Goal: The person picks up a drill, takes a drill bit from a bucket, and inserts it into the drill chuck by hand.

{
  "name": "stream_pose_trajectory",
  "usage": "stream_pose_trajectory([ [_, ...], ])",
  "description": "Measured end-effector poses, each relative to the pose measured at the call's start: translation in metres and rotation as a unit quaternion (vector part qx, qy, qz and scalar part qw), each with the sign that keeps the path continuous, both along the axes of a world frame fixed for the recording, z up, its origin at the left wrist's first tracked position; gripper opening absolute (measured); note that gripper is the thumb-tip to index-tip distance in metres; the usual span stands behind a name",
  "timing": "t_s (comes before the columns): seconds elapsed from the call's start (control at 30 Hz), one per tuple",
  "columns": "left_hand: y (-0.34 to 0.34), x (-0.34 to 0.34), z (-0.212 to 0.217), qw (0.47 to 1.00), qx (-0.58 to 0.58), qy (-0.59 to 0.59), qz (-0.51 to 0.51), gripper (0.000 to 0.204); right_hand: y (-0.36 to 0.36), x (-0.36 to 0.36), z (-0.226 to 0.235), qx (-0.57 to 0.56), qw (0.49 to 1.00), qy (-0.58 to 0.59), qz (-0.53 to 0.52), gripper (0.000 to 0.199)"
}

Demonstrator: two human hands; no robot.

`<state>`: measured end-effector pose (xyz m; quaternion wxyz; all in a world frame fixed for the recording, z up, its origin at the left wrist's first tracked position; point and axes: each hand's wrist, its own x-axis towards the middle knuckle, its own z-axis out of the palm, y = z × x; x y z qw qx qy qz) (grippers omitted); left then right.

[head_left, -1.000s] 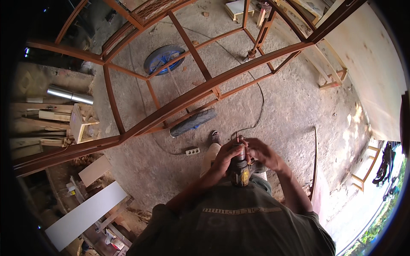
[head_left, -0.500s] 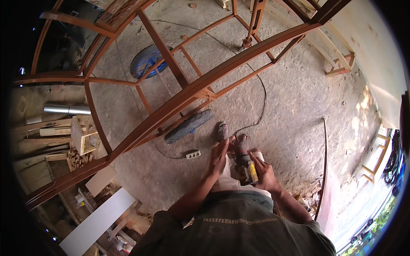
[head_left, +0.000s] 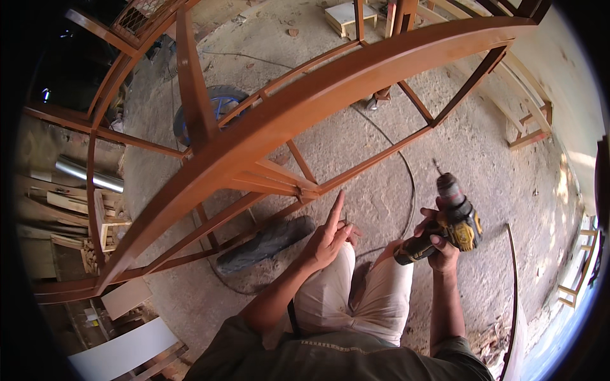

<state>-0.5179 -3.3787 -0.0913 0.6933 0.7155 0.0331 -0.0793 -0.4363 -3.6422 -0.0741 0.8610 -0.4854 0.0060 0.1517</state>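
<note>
My right hand (head_left: 443, 254) is wrapped round the grip of a yellow-and-black cordless drill (head_left: 462, 223), held right of my knees. The drill's bit points away from me, touching nothing. My left hand (head_left: 329, 241) is raised over my left knee, its index finger stretched toward the frame and its other fingers curled. A thin, small thing shows by those fingers, too small to name. Just beyond this hand stands a large red-brown frame (head_left: 279, 120) with a long curved beam and cross bars; the hand looks apart from it, near a bar joint (head_left: 308, 189).
A black tyre (head_left: 267, 244) lies under the frame, and a blue-rimmed wheel (head_left: 222, 105) beyond it. A dark cable (head_left: 406, 168) crosses the concrete floor. White board (head_left: 127, 352) and wood scraps (head_left: 70, 206) are at left; a wooden stand (head_left: 530, 127) leans by the right wall.
My right hand has lifted the drill from my lap up and to the right. My left hand's index finger now stretches out. The view has shifted, and the frame's curved beam appears larger and closer.
</note>
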Motion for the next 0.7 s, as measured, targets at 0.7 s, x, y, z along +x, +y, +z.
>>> stream_pose_trajectory([
  [0.7,0.018,-0.005,0.002,0.837,-0.514,-0.146,0.122,0.024,0.049,-0.077,-0.039,-0.463,0.753,-0.46,0.087,0.041],
])
